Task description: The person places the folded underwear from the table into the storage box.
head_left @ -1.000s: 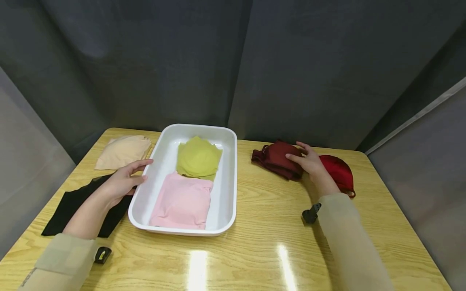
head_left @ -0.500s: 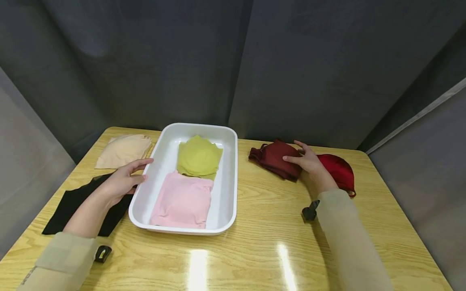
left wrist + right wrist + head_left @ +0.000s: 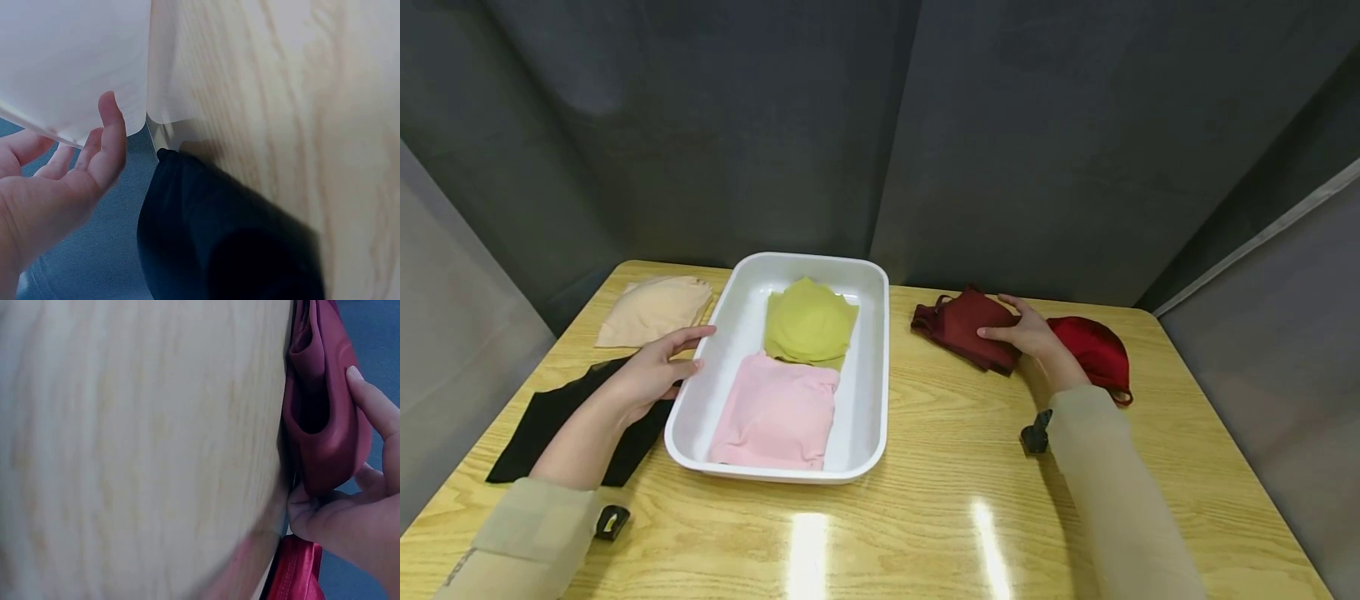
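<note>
Maroon bra (image 3: pixel 966 327), as I see from here, is pinched in the right hand (image 3: pixel 1032 336); the left hand (image 3: pixel 651 377), loosely spread, touches the tray (image 3: pixel 860 417).

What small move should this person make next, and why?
Probably lift the maroon bra slightly: the right grip pinches its edge, and the tray, which the left grip touches, holds a yellow garment and a pink one, suggesting it could join them.
</note>
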`<state>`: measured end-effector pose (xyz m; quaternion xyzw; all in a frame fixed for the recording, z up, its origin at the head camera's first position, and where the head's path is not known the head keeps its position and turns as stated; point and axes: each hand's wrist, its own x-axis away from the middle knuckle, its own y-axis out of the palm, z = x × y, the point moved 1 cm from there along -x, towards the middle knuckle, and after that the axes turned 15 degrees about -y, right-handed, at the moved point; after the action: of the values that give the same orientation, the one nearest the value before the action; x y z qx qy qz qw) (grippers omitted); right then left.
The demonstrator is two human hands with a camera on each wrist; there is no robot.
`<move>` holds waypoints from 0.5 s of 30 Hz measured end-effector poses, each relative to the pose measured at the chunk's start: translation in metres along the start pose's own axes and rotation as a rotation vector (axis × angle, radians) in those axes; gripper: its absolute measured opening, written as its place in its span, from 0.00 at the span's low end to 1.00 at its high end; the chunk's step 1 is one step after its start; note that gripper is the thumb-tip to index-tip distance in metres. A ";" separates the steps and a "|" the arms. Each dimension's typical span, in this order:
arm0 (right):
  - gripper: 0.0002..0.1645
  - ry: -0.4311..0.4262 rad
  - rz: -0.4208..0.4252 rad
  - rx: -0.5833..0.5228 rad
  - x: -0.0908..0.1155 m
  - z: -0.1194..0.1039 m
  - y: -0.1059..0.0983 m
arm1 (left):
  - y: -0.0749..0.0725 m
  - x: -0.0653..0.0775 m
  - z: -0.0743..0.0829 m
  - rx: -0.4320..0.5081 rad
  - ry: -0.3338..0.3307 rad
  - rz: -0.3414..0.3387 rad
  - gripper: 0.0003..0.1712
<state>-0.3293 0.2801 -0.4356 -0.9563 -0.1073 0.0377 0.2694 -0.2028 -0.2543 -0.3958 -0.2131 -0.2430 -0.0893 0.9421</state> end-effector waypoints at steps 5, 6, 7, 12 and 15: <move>0.60 0.006 -0.014 0.009 0.000 0.002 0.001 | 0.001 0.001 0.000 0.004 0.000 0.001 0.32; 0.60 0.007 -0.014 0.012 0.000 0.002 0.001 | 0.001 0.001 0.000 0.005 0.001 0.001 0.32; 0.60 0.009 -0.012 0.014 0.000 0.002 0.001 | 0.001 0.001 0.000 0.005 0.003 0.001 0.32; 0.59 0.009 -0.016 0.037 0.000 0.003 0.002 | 0.002 0.002 0.001 0.006 0.003 0.002 0.32; 0.58 0.006 -0.017 0.038 0.000 0.003 0.002 | 0.001 0.001 0.000 0.005 0.003 0.004 0.32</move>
<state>-0.3298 0.2797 -0.4397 -0.9502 -0.1140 0.0348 0.2881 -0.2016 -0.2532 -0.3953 -0.2110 -0.2416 -0.0872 0.9431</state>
